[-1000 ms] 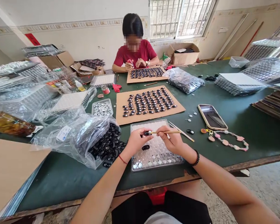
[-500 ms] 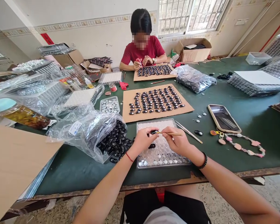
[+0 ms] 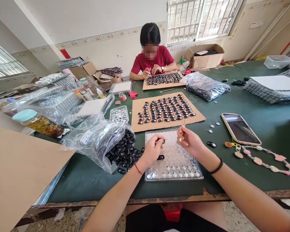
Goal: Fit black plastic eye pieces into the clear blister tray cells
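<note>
Taking the tray (image 3: 174,179) as the clock's centre, the left hand (image 3: 152,148) is hovering towards 10 o'clock, thumb and fingers pinching a mostly hidden black piece (image 3: 163,141) above the cups. The right hand (image 3: 189,140) is hanging towards 1 o'clock, its fingers curling closed around a stick (image 3: 184,123), which is pointing up, apart from the piece. A second piece (image 3: 160,157) is lying on the tray towards 9 o'clock, and discs (image 3: 175,174) are sitting in cups around 6.

The step in hand appears to be working on one piece held in the fingers; the next move seems to be calling for a steady pinch and a controlled stick tip.

At 12 the board (image 3: 136,109) is lying just beyond the tray, limiting forward reach. The heap (image 3: 122,151) is crowding 9 o'clock. At 6 only a narrow strip of table (image 3: 174,189) is separating tray from edge. More room is opening between 3 and 4, short of the phone (image 3: 240,129), though the right forearm is crossing part of it.
</note>
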Tool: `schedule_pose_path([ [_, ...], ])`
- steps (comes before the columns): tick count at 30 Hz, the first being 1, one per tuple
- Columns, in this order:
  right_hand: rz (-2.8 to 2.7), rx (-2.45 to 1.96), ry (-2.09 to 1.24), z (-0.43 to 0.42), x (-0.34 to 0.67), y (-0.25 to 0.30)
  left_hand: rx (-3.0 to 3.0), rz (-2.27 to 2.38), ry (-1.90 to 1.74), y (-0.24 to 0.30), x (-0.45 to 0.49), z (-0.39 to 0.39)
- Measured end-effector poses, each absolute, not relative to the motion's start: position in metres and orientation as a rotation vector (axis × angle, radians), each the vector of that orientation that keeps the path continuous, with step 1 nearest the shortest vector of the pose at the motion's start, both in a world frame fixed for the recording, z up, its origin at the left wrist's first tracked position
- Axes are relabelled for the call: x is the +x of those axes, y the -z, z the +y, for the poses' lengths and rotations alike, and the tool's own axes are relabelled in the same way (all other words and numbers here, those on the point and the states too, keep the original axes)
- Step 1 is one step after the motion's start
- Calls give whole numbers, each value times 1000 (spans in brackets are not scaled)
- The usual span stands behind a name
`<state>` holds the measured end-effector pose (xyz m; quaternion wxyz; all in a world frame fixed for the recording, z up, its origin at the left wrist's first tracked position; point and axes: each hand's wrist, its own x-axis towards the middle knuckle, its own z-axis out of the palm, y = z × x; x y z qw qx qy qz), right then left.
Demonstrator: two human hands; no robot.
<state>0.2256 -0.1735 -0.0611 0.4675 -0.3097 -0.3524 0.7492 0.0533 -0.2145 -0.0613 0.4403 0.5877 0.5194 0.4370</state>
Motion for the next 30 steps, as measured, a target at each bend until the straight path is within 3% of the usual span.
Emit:
schedule_pose_path([
  [13,-727,-752,-1809,-171,230,51,1395,1939,-1140,52,-57,-9],
  [19,-746,-747,-1793,-169,230,51,1204,1904,-1082,56,-53,1],
  [24,-721,-746,-1810,-167,233,51,966,1680,-1271,28,-41,-5],
  [30,-929,-796,-1548,-173,234,48,666,1300,-1313,15,-9,-85],
])
